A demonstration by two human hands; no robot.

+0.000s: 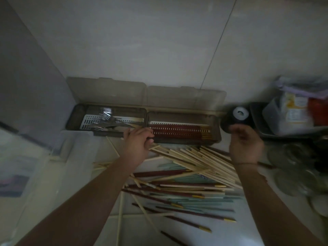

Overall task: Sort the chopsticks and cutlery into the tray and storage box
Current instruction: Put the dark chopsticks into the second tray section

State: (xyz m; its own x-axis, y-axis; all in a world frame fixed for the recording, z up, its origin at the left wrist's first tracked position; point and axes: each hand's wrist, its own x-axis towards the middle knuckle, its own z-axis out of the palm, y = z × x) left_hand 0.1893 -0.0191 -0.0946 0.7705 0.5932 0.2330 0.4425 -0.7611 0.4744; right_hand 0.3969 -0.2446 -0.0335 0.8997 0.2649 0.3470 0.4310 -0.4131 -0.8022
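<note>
Two long brown boxes stand side by side against the wall, lids open. The left box (106, 121) holds forks and other metal cutlery on a white perforated insert. The right box (184, 132) holds a row of dark red chopsticks. In front lies a loose pile of chopsticks (191, 176): pale wooden, dark red with gold tips, and teal. My left hand (136, 144) is at the boxes' front rim where they meet, fingers curled; whether it holds anything is unclear. My right hand (245, 144) hovers by the right box's end, fingers loosely curled and blurred, holding nothing I can see.
A black round container with a white top (237, 116) sits just right of the boxes. Behind it is a dark tray with packaged goods (291, 114). Glass dishes (294, 167) crowd the right edge. A clear plastic bin (53, 157) stands on the left.
</note>
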